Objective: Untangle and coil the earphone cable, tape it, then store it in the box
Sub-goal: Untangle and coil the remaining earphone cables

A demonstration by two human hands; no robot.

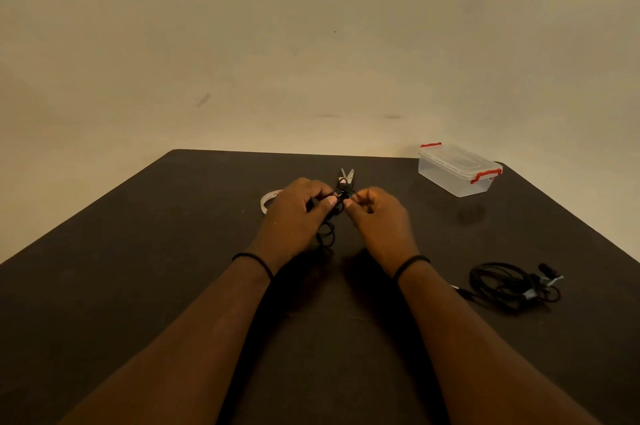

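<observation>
At frame centre we pinch the earphone cable (328, 233) between both grips: left hand (298, 213) and right hand (379, 216) clamp it. Its loops hang down below our left hand, toward the desk (138, 268). The box (458, 170) sits upper right, nearer our right hand.

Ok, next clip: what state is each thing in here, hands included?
Left hand: pinches the earphone cable.
Right hand: pinches the same cable.
Earphone cable: held up, loops hanging, not yet taped.
Box: lid on, red clips; latched or not, unclear.
Scissors: on the table, blades apart.
Tape roll: flat on the table, partly behind the left hand.
Second cable bundle: lying loosely coiled on the table.
</observation>
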